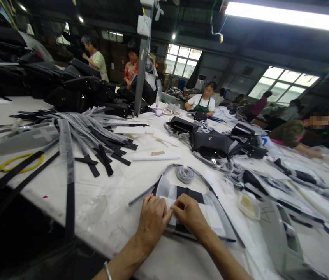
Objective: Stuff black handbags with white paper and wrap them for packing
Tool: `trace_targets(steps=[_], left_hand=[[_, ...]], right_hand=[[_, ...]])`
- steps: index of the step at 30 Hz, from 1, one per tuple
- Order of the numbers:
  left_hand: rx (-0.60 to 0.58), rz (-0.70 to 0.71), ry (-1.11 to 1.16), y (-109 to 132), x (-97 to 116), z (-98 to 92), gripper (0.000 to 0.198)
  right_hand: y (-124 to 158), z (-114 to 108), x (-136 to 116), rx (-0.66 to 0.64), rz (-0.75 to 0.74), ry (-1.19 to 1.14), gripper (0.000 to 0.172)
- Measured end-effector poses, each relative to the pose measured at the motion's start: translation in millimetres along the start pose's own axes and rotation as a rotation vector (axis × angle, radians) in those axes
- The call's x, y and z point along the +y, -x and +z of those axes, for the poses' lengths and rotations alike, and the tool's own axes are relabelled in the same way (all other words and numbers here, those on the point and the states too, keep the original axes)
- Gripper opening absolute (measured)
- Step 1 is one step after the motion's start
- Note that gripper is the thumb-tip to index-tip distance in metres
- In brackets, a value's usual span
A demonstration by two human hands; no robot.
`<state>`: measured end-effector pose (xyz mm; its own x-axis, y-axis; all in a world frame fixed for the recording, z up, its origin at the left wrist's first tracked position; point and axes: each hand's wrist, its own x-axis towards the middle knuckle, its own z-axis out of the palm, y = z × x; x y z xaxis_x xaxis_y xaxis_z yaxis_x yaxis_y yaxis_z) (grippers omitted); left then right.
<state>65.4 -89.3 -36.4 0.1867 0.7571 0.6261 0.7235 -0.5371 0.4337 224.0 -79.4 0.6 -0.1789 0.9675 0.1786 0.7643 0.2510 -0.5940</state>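
A black bag (192,193) lies in front of me on the white table, partly covered by a thin white wrapping sheet (214,218). My left hand (153,216) is over the bag's left part, its fingers closed on the sheet. Close beside it, almost touching, my right hand (190,214) pinches the same sheet near the bag's middle. The sheet's edge between the fingertips is mostly hidden. Behind the bag rests a coiled strap (184,174) in clear plastic, and a longer wrapped strap (227,212) curves around the bag's right side.
Many black straps (70,202) spread across the left, some hanging over the table's edge, beside a yellow ring (21,162). Black bags are piled (65,95) at the back left, and more bags (211,144) lie right of centre. A plastic tub (248,206) sits at right. Several people work around.
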Motion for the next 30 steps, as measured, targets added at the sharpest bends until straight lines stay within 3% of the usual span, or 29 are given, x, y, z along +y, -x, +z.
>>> trace_targets(steps=[3,8,16,19,21,24,28,30], left_hand=[[0.066,0.082,0.010,0,3,-7.6,0.018],[0.101,0.394,0.014,20,15,-19.8,0.016],[0.021,0.361,-0.171,41,20,-9.2,0.032],[0.010,0.347,-0.168,44,19,-6.4,0.034],[0.000,0.338,-0.164,46,18,-6.1,0.035],[-0.018,0.327,-0.152,46,17,-6.8,0.037],[-0.045,0.329,-0.154,44,15,-9.2,0.040],[-0.065,0.349,-0.175,42,13,-10.1,0.041]], right_hand=[[0,2,1,0.021,0.010,-0.020,0.019],[1,4,0,0.019,0.030,-0.038,0.018],[-5,7,-3,0.051,0.058,-0.029,0.016],[-7,-4,-4,0.099,0.078,-0.052,0.014],[0,-29,0,0.148,0.150,-0.133,0.016],[28,-95,24,0.326,0.317,-0.246,0.033],[99,-201,86,0.626,0.594,0.029,0.043],[138,-237,114,0.662,0.753,0.134,0.036]])
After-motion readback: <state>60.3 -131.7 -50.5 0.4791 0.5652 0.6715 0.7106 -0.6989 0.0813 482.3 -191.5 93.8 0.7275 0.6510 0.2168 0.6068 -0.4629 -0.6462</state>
